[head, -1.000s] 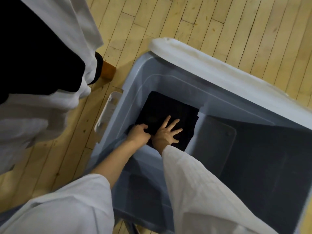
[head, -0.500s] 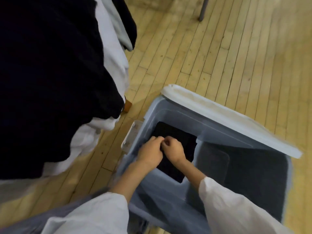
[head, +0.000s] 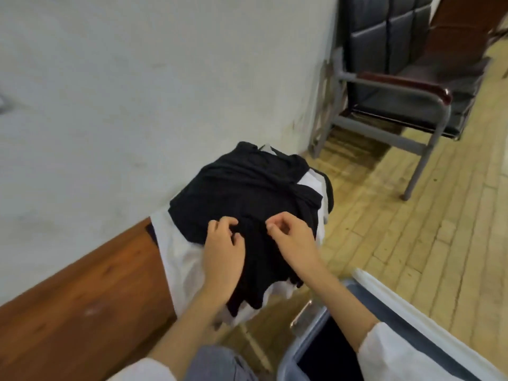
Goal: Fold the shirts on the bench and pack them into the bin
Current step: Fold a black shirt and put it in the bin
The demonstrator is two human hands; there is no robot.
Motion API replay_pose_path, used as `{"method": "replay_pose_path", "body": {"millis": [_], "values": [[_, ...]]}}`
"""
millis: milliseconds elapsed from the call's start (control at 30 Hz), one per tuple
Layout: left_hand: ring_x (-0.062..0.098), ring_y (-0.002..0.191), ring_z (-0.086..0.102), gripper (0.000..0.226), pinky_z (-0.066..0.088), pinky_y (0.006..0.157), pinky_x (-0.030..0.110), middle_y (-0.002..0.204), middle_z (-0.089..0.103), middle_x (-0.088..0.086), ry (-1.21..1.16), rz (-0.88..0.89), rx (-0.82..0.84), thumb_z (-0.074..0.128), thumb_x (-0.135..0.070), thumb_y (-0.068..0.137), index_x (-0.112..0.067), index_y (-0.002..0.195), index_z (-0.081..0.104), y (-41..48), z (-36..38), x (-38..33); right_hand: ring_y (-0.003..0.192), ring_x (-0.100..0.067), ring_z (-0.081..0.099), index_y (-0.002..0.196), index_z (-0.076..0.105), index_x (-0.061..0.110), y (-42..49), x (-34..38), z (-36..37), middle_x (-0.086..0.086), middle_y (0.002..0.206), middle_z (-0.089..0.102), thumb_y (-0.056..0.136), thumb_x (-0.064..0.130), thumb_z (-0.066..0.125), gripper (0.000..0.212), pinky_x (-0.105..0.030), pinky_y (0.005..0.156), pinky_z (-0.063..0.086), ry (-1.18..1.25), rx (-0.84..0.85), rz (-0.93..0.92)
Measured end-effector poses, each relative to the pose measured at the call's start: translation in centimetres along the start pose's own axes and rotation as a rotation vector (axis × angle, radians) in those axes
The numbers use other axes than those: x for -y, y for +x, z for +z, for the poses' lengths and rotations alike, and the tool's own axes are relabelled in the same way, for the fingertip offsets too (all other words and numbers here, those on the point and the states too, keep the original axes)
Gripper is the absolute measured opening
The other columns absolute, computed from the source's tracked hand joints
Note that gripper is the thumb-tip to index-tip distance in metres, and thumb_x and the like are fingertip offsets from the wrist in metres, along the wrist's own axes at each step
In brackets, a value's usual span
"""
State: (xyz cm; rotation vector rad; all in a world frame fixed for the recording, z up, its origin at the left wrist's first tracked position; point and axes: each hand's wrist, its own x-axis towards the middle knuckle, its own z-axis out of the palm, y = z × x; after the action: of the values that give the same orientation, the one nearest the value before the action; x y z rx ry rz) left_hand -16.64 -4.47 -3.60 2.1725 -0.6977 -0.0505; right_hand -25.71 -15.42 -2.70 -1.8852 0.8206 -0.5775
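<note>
Bin (head: 289, 358): at 5 o'clock, nearest, blue-grey, white lid (head: 412, 312) along its far side, inside dark.
Bench (head: 82, 298): brown wood, running from 8 o'clock towards the centre.
Left hand (head: 224, 246): at 12 o'clock on the black shirt (head: 247, 188), fingers curled, bunching the cloth.
Right hand (head: 292, 239): just beside the left, fingertips curled together at the cloth; a true pinch cannot be told.
Black shirt: crumpled, topmost on the bench end.
White shirts (head: 178, 251): beneath it, hanging over the edge.
Chair (head: 398, 105): at 1 o'clock, dark padded, against the wall (head: 137, 78).
</note>
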Motion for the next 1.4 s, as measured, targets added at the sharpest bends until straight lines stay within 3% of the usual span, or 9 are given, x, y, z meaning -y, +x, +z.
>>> {"method": "replay_pose_path", "body": {"millis": [133, 300, 500, 733, 800, 867, 1000, 1100, 1400], "values": [[0.023, 0.092, 0.056, 0.038, 0.047, 0.078, 0.032, 0.116, 0.049, 0.011, -0.028, -0.243, -0.002, 0.056, -0.019, 0.093, -0.008, 0.127, 0.043, 2.6, -2.5, 3.5, 0.079, -0.005, 0.059, 0.104, 0.062, 0.021, 3.1, 3.5, 3.9, 0.008, 0.085, 0.063, 0.088, 0.022, 0.063, 0.016, -0.022, 0.079, 0.049, -0.07, 0.046, -0.036], [0.023, 0.073, 0.057, 0.035, 0.05, 0.065, 0.036, 0.089, 0.058, 0.014, -0.356, -0.613, 0.012, 0.06, -0.025, 0.092, -0.004, 0.112, 0.042, 4.2, -3.2, 6.4, 0.109, -0.023, 0.058, 0.15, 0.012, 0.021, 5.8, 4.4, 7.4, -0.006, 0.129, 0.052, 0.087, 0.039, 0.064, 0.083, -0.031, 0.081, 0.045, -0.271, 0.211, 0.093], [0.023, 0.059, 0.048, 0.014, 0.042, 0.06, 0.035, 0.069, 0.054, 0.011, -0.468, -0.703, -0.053, 0.065, -0.009, 0.087, -0.007, 0.075, 0.057, 5.2, -4.3, 6.8, 0.08, -0.014, 0.06, 0.096, 0.055, 0.021, 6.0, 3.3, 8.3, 0.002, 0.093, 0.065, 0.095, 0.033, 0.053, 0.013, -0.03, 0.071, 0.05, -0.465, 0.164, 0.092], [0.036, 0.119, 0.052, 0.035, 0.042, 0.102, 0.044, 0.129, 0.054, 0.021, -1.46, -1.064, -0.041, 0.035, -0.01, 0.102, 0.003, 0.131, 0.048, 6.1, -7.2, 4.8, 0.077, -0.009, 0.056, 0.09, 0.053, 0.018, 4.1, 3.9, 8.3, 0.003, 0.087, 0.06, 0.096, 0.033, 0.048, 0.017, -0.022, 0.066, 0.043, -0.138, 0.145, 0.011], [0.04, 0.099, 0.062, 0.035, 0.053, 0.086, 0.043, 0.111, 0.063, 0.029, -1.492, -1.135, 0.094, 0.035, -0.014, 0.101, 0.005, 0.123, 0.055, 5.1, -8.8, 3.1, 0.074, -0.008, 0.056, 0.091, 0.054, 0.017, 2.8, 4.8, 8.5, 0.004, 0.083, 0.06, 0.097, 0.038, 0.047, 0.023, -0.02, 0.064, 0.043, -0.03, 0.185, 0.033], [0.038, 0.079, 0.064, 0.039, 0.055, 0.059, 0.042, 0.079, 0.068, 0.028, -1.482, -1.137, 0.181, 0.039, -0.025, 0.101, 0.006, 0.114, 0.059, 4.0, -10.0, 1.5, 0.078, -0.013, 0.06, 0.091, 0.055, 0.015, 1.8, 5.6, 8.9, 0.001, 0.085, 0.062, 0.097, 0.042, 0.045, 0.029, -0.025, 0.069, 0.047, 0.061, 0.221, 0.113], [0.032, 0.072, 0.068, 0.049, 0.049, 0.066, 0.039, 0.077, 0.072, 0.02, -1.432, -0.95, 0.287, 0.05, -0.042, 0.093, 0.002, 0.089, 0.072, 1.9, -12.7, -0.3, 0.094, -0.02, 0.059, 0.109, 0.049, 0.014, 0.6, 7.9, 9.1, -0.006, 0.108, 0.06, 0.093, 0.04, 0.053, 0.031, -0.038, 0.087, 0.05, -0.006, 0.082, 0.116], [0.03, 0.087, 0.066, 0.031, 0.051, 0.077, 0.039, 0.088, 0.073, 0.017, -1.414, -0.876, 0.306, 0.053, -0.027, 0.094, -0.002, 0.097, 0.071, 0.9, -14.9, -0.3, 0.131, -0.031, 0.035, 0.145, 0.022, 0.016, 0.0, 9.2, 8.8, -0.012, 0.146, 0.03, 0.081, 0.045, 0.067, 0.083, -0.043, 0.106, 0.035, -0.433, -0.003, 0.002], [0.034, 0.105, 0.06, 0.024, 0.047, 0.095, 0.043, 0.104, 0.068, 0.021, -1.412, -0.774, 0.024, 0.054, -0.016, 0.094, -0.001, 0.111, 0.062, -3.9, -26.1, 7.7, 0.145, -0.035, -0.007, 0.15, -0.012, 0.031, -5.6, 12.5, 16.6, -0.004, 0.159, -0.01, 0.064, 0.071, 0.069, 0.125, -0.064, 0.111, 0.008, -0.646, 0.554, 0.101]]}}
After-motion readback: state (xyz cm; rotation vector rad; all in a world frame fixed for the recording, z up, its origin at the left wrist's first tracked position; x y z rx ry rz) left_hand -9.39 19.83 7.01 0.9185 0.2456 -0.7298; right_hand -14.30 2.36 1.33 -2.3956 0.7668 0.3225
